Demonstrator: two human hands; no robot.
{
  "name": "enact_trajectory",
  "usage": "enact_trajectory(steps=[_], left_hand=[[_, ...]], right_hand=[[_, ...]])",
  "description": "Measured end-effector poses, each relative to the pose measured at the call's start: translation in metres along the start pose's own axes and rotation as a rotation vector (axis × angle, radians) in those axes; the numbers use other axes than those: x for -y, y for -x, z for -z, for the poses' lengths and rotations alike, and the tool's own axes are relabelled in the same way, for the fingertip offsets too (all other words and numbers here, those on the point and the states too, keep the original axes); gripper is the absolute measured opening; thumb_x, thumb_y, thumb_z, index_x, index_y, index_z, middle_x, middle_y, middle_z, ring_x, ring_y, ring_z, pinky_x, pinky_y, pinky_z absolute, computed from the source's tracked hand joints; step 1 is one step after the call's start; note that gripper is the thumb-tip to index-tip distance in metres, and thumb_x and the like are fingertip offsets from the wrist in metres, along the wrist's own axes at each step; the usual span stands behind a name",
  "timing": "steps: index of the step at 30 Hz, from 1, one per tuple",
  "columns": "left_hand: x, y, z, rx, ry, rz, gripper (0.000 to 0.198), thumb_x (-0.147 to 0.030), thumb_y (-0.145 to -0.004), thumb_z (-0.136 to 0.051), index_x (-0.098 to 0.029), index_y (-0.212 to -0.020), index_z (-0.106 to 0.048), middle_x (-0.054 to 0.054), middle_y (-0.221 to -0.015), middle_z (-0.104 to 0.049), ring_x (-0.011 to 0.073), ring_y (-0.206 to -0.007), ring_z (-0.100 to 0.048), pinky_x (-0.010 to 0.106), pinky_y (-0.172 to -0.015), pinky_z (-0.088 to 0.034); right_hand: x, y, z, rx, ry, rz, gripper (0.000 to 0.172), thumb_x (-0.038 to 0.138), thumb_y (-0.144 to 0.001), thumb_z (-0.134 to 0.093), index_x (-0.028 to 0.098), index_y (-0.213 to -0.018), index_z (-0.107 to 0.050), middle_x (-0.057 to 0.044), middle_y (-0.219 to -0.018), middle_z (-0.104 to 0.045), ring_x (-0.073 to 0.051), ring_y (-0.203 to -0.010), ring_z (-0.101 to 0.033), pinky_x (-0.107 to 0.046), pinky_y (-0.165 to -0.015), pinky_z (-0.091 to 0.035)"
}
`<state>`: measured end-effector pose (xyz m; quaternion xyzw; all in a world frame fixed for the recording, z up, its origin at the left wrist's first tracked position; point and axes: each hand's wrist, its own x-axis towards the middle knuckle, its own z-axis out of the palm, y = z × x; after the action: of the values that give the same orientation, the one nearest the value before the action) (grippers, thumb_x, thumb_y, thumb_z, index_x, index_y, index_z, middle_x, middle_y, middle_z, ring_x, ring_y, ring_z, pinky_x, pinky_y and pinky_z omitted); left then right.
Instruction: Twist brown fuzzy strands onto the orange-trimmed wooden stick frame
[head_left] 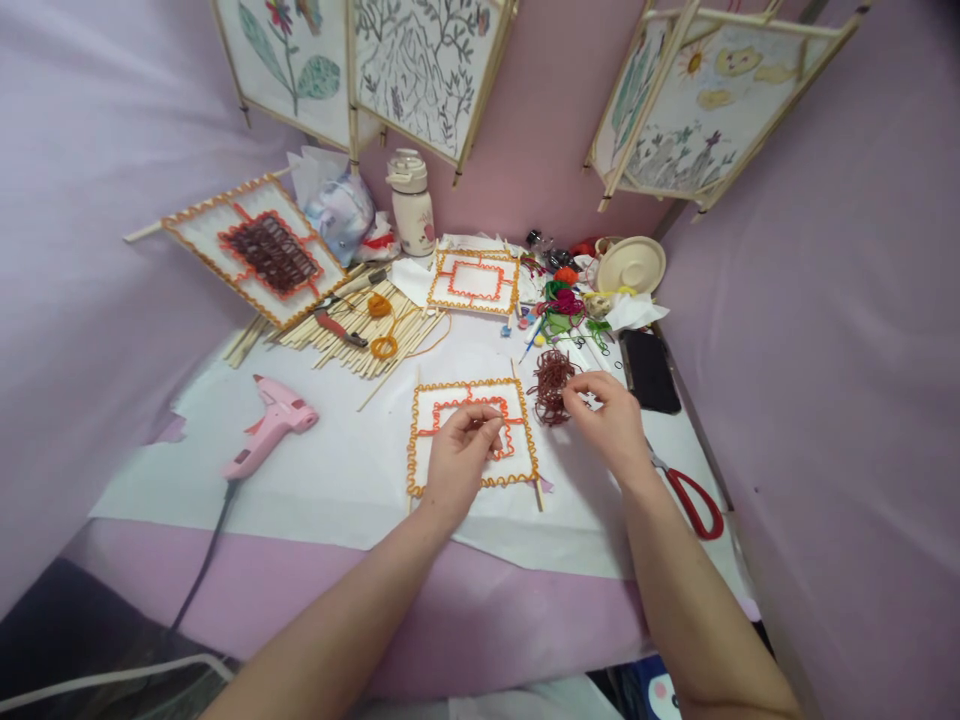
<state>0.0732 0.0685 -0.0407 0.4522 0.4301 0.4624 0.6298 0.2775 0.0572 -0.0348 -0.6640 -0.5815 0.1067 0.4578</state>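
A square white panel with orange zigzag trim and a smaller red-orange inner border lies on the white paper in front of me. My left hand rests on it, fingertips pinched together over the inner border, possibly on a thin strand. My right hand sits just right of the panel, fingers pinching a strand from the tangled dark red-brown yarn beside the panel's upper right corner.
A pink glue gun lies at left, its cord running off the table. Red-handled scissors and a black phone lie at right. Behind are bamboo sticks, another trimmed panel, coloured yarn, a bottle, a bowl and hanging drawn panels.
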Motion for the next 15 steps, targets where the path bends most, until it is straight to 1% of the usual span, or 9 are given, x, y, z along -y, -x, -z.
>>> enact_trajectory(steps=[1, 3, 5, 6, 8, 10, 12, 13, 15], left_hand=[[0.001, 0.0, 0.0, -0.003, -0.009, 0.004, 0.015, -0.031, -0.081, -0.069, -0.018, -0.087, -0.063, -0.003, -0.064, -0.058, 0.0093, -0.057, -0.051, 0.021, -0.054, -0.04], [0.002, -0.001, 0.001, -0.009, -0.022, 0.014, 0.016, -0.032, -0.082, -0.068, -0.019, -0.089, -0.063, -0.003, -0.063, -0.058, 0.0097, -0.056, -0.05, 0.021, -0.054, -0.039], [0.002, -0.001, 0.001, -0.02, -0.031, 0.009, 0.015, -0.032, -0.083, -0.067, -0.019, -0.09, -0.064, -0.003, -0.063, -0.057, 0.0104, -0.056, -0.049, 0.022, -0.054, -0.039], [0.002, -0.001, 0.001, -0.034, -0.039, -0.014, 0.013, -0.031, -0.083, -0.067, -0.02, -0.089, -0.065, -0.003, -0.065, -0.058, 0.0109, -0.058, -0.05, 0.023, -0.056, -0.04], [0.0, 0.0, 0.001, -0.071, -0.076, -0.111, 0.007, -0.027, -0.082, -0.067, -0.021, -0.086, -0.067, 0.0, -0.074, -0.062, 0.013, -0.068, -0.055, 0.024, -0.064, -0.043], [-0.001, 0.001, 0.002, -0.097, -0.144, -0.251, 0.002, -0.023, -0.082, -0.068, -0.021, -0.081, -0.069, 0.002, -0.086, -0.065, 0.0157, -0.083, -0.058, 0.026, -0.074, -0.044], [-0.002, 0.003, 0.002, -0.09, -0.222, -0.356, 0.005, -0.021, -0.083, -0.067, -0.023, -0.08, -0.071, 0.003, -0.092, -0.067, 0.0179, -0.093, -0.059, 0.028, -0.081, -0.043], [-0.002, 0.004, 0.002, -0.084, -0.252, -0.382, 0.005, -0.022, -0.083, -0.068, -0.024, -0.081, -0.072, 0.003, -0.093, -0.068, 0.0185, -0.095, -0.059, 0.029, -0.084, -0.042], [-0.002, 0.004, 0.002, -0.077, -0.272, -0.386, 0.006, -0.022, -0.082, -0.069, -0.025, -0.081, -0.074, 0.003, -0.093, -0.07, 0.0198, -0.097, -0.059, 0.032, -0.089, -0.042]], right_hand=[[0.0, 0.0, 0.001, -0.026, -0.011, 0.002, 0.011, 0.024, -0.081, -0.062, 0.021, -0.074, -0.07, -0.004, -0.091, -0.069, -0.02, -0.09, -0.062, -0.036, -0.084, -0.046], [0.001, -0.001, 0.005, -0.05, -0.124, -0.026, 0.01, 0.027, -0.082, -0.064, 0.021, -0.077, -0.071, -0.005, -0.097, -0.069, -0.02, -0.093, -0.063, -0.035, -0.082, -0.046], [0.003, -0.002, 0.009, -0.016, -0.263, -0.074, 0.012, 0.031, -0.084, -0.065, 0.021, -0.08, -0.07, -0.005, -0.097, -0.07, -0.02, -0.091, -0.063, -0.033, -0.077, -0.048], [0.005, -0.002, 0.01, 0.019, -0.289, -0.081, 0.012, 0.032, -0.085, -0.064, 0.021, -0.081, -0.069, -0.005, -0.095, -0.07, -0.019, -0.088, -0.063, -0.033, -0.076, -0.048], [0.012, 0.0, 0.012, 0.105, -0.227, -0.022, 0.012, 0.03, -0.087, -0.062, 0.021, -0.081, -0.068, -0.004, -0.088, -0.069, -0.019, -0.084, -0.062, -0.033, -0.075, -0.047], [0.02, 0.004, 0.012, 0.18, -0.072, 0.106, 0.013, 0.027, -0.09, -0.059, 0.021, -0.081, -0.066, -0.004, -0.086, -0.067, -0.019, -0.085, -0.06, -0.034, -0.077, -0.046], [0.029, 0.01, 0.01, 0.227, 0.076, 0.223, 0.014, 0.026, -0.092, -0.057, 0.021, -0.083, -0.066, -0.005, -0.089, -0.066, -0.021, -0.089, -0.059, -0.037, -0.081, -0.044], [0.034, 0.013, 0.009, 0.243, 0.133, 0.265, 0.014, 0.026, -0.093, -0.056, 0.022, -0.085, -0.067, -0.005, -0.091, -0.066, -0.022, -0.091, -0.058, -0.038, -0.083, -0.043], [0.041, 0.019, 0.006, 0.267, 0.199, 0.326, 0.014, 0.027, -0.095, -0.056, 0.022, -0.089, -0.067, -0.006, -0.095, -0.066, -0.022, -0.094, -0.057, -0.039, -0.084, -0.041]])
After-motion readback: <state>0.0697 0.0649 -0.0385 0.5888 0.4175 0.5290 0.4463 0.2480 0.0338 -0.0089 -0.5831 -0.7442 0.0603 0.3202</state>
